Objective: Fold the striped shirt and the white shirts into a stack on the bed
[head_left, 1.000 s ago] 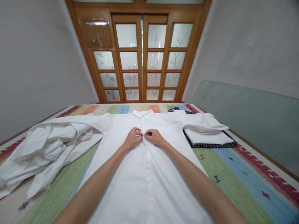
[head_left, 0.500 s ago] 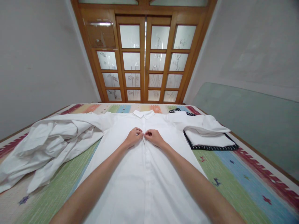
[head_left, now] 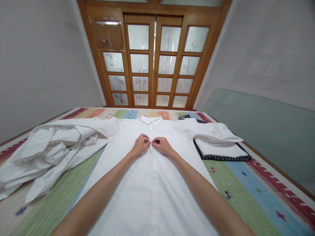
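A white collared shirt lies spread front up, its collar at the far end and its button placket running down the middle toward me. My left hand pinches the cloth at the placket, a little below the collar. Just to its right, my right hand is closed in a pinch on the other side of the same line. The fingertips of both hands nearly meet. Whether a button sits between them is too small to make out.
Crumpled white clothing is heaped at the left. Folded white cloth on a black patterned piece lies by the right sleeve. A striped, colourful cover lies underneath. Beyond stand wooden doors with glass panes; a pale green board is at the right.
Both hands stay pinched at the same spot on the placket, with only slight finger movement. The whole view has shifted slightly.
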`<state>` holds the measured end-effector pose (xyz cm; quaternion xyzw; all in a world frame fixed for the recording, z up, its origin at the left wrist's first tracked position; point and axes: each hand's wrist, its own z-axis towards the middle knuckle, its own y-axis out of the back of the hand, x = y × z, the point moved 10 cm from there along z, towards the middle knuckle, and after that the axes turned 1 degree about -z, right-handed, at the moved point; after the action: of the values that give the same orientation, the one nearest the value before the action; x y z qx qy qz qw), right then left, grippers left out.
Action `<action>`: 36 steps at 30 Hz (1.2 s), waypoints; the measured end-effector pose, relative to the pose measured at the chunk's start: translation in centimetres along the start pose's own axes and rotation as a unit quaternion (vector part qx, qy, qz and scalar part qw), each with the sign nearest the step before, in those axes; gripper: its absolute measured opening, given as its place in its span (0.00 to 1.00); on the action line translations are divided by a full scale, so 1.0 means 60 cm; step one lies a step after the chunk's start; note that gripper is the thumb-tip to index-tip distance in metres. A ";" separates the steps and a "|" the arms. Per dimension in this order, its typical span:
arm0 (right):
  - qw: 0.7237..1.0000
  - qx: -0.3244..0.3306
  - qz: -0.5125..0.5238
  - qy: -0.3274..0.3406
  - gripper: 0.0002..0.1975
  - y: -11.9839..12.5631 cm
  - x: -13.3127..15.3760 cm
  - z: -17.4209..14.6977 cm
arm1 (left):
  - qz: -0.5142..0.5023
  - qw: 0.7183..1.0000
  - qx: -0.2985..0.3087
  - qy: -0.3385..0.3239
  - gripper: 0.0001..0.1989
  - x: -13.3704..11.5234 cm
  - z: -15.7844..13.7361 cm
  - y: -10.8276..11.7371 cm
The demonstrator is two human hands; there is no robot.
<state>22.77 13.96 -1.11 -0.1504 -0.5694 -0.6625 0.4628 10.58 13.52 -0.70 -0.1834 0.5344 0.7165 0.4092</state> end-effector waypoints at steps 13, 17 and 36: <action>1.000 -0.004 -0.005 -0.001 0.05 -0.003 -0.002 0.000 | 0.069 0.995 -0.033 -0.071 0.05 -0.019 -0.010 0.001; 1.000 -0.007 -0.016 -0.006 0.05 -0.006 -0.007 0.001 | 0.062 0.997 -0.018 -0.051 0.05 -0.006 -0.007 -0.002; 1.000 0.015 0.004 -0.028 0.03 -0.011 -0.013 0.004 | 0.058 0.997 -0.023 -0.047 0.06 -0.006 -0.009 -0.002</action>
<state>22.57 14.44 -2.02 -0.1641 -0.5911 -0.6477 0.4518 10.80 12.90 -0.68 -0.1273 0.5073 0.7593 0.3873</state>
